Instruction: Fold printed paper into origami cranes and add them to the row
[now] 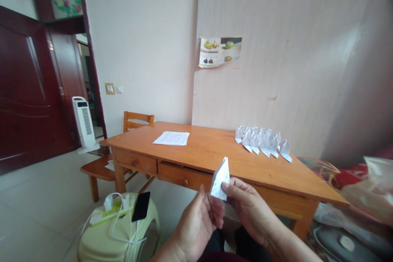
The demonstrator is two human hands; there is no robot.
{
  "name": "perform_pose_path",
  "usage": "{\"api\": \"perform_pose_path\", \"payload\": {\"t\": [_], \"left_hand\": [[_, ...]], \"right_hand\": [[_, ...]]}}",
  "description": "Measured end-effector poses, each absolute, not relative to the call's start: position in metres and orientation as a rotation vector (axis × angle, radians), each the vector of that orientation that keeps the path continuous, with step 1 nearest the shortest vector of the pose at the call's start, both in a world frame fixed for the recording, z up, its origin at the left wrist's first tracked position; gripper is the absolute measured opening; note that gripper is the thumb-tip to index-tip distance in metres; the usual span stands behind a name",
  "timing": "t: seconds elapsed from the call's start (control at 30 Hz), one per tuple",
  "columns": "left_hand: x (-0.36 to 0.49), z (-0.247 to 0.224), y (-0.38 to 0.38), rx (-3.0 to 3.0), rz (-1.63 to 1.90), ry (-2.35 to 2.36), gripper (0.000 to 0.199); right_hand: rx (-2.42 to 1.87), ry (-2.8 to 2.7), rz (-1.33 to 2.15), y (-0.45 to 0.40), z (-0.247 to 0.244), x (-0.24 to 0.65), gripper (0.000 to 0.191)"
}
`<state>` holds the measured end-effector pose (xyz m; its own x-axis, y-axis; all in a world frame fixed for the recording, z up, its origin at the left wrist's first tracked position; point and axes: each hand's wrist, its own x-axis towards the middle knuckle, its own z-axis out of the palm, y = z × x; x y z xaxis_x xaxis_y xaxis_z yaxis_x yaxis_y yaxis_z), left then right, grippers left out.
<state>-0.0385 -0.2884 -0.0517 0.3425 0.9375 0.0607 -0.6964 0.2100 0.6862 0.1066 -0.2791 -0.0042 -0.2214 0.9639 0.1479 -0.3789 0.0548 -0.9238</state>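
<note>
A small folded paper piece (pixel 220 181), white with faint print and a pointed top, stands upright in front of me. My right hand (pixel 250 202) pinches its lower right side, thumb on the near face. Just below and to the left, my left hand (pixel 199 219) is cupped with its thumb raised and apart from the fingers. Its curled fingers lie close under the paper's bottom edge; whether they touch it I cannot tell. On the wooden table's right rear stand several similar folded paper pieces (pixel 264 142) in close rows, one slightly apart at the right.
A stack of printed sheets (pixel 172 138) lies on the wooden table (pixel 208 147). At lower left, a plastic stool (pixel 101 241) carries a power strip (pixel 106 214), cables and a black phone (pixel 141 206). A wooden chair (pixel 101 168) stands left; plastic bags (pixel 368 196) are piled right.
</note>
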Motion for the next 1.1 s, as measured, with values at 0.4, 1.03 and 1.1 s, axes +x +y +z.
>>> {"api": "perform_pose_path", "payload": {"t": [0.4, 1.03, 1.1], "left_hand": [[-0.047, -0.044, -0.293, 1.210, 1.345, 0.827, 0.040], [-0.048, -0.050, -0.296, 1.374, 1.248, 0.828, 0.039], [-0.047, -0.049, -0.296, 1.372, 1.263, 0.832, 0.038]], "right_hand": [[-0.834, -1.170, 1.488, -0.284, -0.009, 0.099, 0.030], [-0.769, -1.097, 1.402, -0.276, 0.003, 0.105, 0.033], [-0.748, -1.089, 1.439, -0.279, 0.002, 0.105, 0.031]]}}
